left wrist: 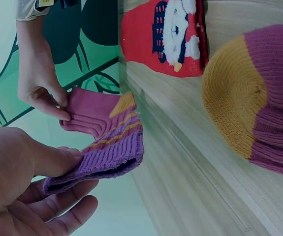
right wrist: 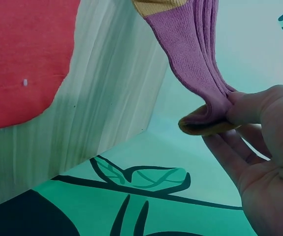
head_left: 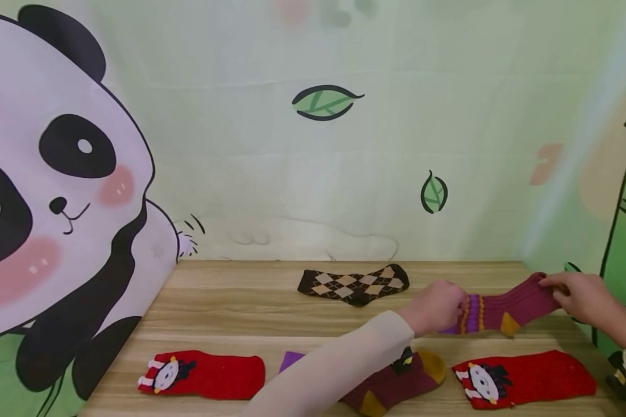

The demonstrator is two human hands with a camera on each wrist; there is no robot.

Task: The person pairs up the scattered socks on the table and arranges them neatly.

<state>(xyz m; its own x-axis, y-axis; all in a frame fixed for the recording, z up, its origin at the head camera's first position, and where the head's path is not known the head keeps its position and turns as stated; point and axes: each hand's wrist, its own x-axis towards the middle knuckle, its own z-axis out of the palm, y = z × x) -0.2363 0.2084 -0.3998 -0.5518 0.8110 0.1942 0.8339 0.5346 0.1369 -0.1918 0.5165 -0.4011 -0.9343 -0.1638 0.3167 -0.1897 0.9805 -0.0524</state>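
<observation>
A maroon sock (head_left: 519, 307) with a mustard heel and purple-and-mustard bands is stretched between my two hands above the right back of the table. My left hand (head_left: 438, 307) pinches its purple cuff (left wrist: 109, 160) between thumb and fingers. At the toe end, my right hand (head_left: 584, 295) pinches the fabric; in the right wrist view that toe part (right wrist: 205, 120) folds over, showing a mustard edge. A matching maroon sock (head_left: 396, 385) lies below my left forearm, partly hidden by the sleeve.
Along the front lie two red socks with a white animal face, one at left (head_left: 224, 376) and one at right (head_left: 548, 379). A black-and-tan argyle sock (head_left: 352, 286) lies at the back. A printed panda cloth (head_left: 271, 174) walls the wooden table (head_left: 229, 318).
</observation>
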